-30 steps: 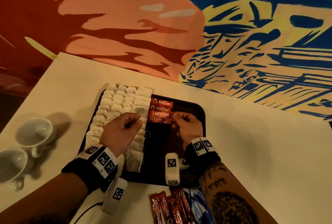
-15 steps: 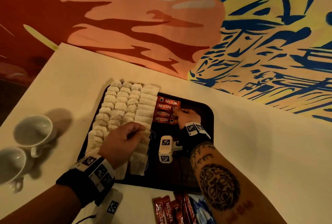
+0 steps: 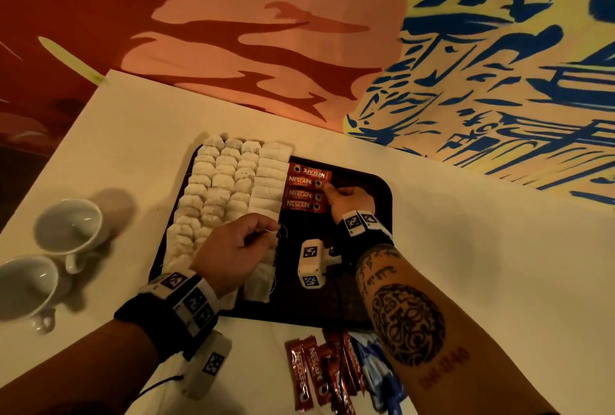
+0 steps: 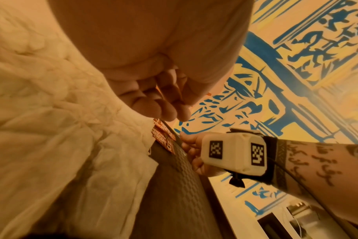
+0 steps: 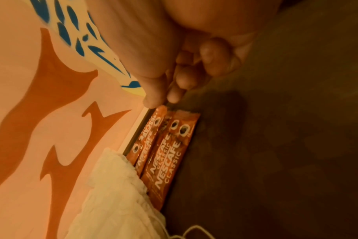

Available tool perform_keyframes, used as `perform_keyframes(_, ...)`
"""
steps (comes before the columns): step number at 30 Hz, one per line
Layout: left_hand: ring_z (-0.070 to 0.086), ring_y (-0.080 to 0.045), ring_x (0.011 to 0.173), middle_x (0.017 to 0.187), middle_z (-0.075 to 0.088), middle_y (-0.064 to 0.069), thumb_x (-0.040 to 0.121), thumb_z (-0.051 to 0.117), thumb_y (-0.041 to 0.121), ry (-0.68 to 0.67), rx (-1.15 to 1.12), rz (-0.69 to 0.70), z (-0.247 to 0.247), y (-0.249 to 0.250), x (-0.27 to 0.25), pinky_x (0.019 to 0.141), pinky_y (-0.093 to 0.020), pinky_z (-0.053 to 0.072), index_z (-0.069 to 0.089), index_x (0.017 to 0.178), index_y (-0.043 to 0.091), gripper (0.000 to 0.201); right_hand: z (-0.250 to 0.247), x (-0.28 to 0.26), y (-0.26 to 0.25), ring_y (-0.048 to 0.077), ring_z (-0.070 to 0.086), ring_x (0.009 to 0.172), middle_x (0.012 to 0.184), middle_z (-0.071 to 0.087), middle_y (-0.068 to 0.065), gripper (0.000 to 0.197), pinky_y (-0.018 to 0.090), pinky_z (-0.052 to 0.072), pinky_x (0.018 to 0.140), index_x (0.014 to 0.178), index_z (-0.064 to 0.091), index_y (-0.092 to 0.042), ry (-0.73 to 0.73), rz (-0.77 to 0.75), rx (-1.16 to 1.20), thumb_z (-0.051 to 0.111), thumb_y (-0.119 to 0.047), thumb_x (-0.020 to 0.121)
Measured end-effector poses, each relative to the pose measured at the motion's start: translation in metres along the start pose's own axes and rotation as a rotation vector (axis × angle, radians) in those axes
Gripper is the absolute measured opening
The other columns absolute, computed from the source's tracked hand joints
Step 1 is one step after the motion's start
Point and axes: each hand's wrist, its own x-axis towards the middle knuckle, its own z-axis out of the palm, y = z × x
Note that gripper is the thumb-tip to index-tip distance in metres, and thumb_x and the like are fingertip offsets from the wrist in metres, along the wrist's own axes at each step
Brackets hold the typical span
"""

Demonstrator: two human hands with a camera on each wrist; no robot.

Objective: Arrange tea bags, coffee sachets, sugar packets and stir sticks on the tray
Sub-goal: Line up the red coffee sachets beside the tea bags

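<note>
While the black tray (image 3: 382, 205) rests on the white table (image 3: 466, 248), its left half is covered by rows of tea bags (image 3: 226, 181); four coffee sachets (image 3: 304, 191) are lined up beside them, their ends touched by the curled right hand (image 3: 349, 200). The left hand (image 3: 233, 248), loosely curled, is held over the tea bags.

Right hand (image 3: 349, 200) touches red coffee sachets (image 3: 304, 193) beside tea bags (image 3: 229, 178) on black tray (image 3: 382, 211) — left hand (image 3: 238, 249) w/ fingers curled nearby.
</note>
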Motion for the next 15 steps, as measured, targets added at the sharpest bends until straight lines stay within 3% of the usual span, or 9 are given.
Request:
perform_keyframes(2, 0.069, 0.003, 0.085, 0.088, 0.074, 0.017, 0.093, 0.065, 0.014, -0.059, 0.050, 0.028, 0.006, 0.002, -0.010, 0.078, -0.016, 0.052, 0.069, 0.097, 0.033, 0.020, -0.010, -0.012, 0.010, 0.023, 0.067, 0.098, 0.110, 0.071, 0.004, 0.036, 0.031, 0.053, 0.081, 0.105, 0.067, -0.020, 0.004, -0.023, 0.016, 0.073, -0.049, 0.086)
perform_keyframes(5, 0.066, 0.005, 0.086, 0.090, 0.073, 0.017, 0.092, 0.067, 0.020, -0.173, 0.189, 0.075, 0.010, 0.001, -0.022, 0.074, -0.008, 0.048, 0.069, 0.098, 0.037, 0.018, -0.016, -0.025, 0.024, 0.020, 0.069, 0.090, 0.099, 0.073, 0.002, 0.022, 0.036, 0.058, 0.084, 0.089, 0.064, -0.026, -0.062, -0.102, -0.058, 0.075, -0.044, 0.084)
perform_keyframes(8, 0.063, 0.008, 0.087, 0.093, 0.069, 0.022, 0.090, 0.068, 0.026, -0.369, 0.380, 0.161, 0.023, -0.002, -0.045, 0.076, -0.013, 0.051, 0.068, 0.099, 0.043, 0.018, -0.033, -0.049, 0.055, 0.015, 0.067, 0.090, 0.093, 0.069, -0.006, 0.012, 0.030, 0.055, 0.080, 0.083, 0.064, -0.031, -0.145, -0.203, -0.215, 0.074, -0.036, 0.087)
perform_keyframes(12, 0.056, 0.005, 0.097, 0.105, 0.063, 0.020, 0.093, 0.060, 0.040, -0.658, 0.684, 0.317, 0.046, -0.014, -0.072, 0.090, -0.021, 0.048, 0.068, 0.110, 0.035, 0.020, -0.044, -0.081, 0.097, 0.012, 0.065, 0.097, 0.102, 0.069, -0.007, 0.008, 0.026, 0.053, 0.085, 0.097, 0.069, -0.030, -0.305, -0.285, -0.426, 0.072, -0.028, 0.090)
perform_keyframes(15, 0.047, -0.004, 0.114, 0.123, 0.057, 0.016, 0.092, 0.051, 0.050, -0.778, 0.880, 0.487, 0.061, -0.033, -0.084, 0.098, -0.027, 0.044, 0.059, 0.122, 0.039, 0.033, -0.045, -0.097, 0.122, 0.012, 0.065, 0.099, 0.112, 0.070, -0.004, 0.017, 0.024, 0.052, 0.085, 0.109, 0.070, -0.028, -0.355, -0.321, -0.514, 0.068, -0.025, 0.092)
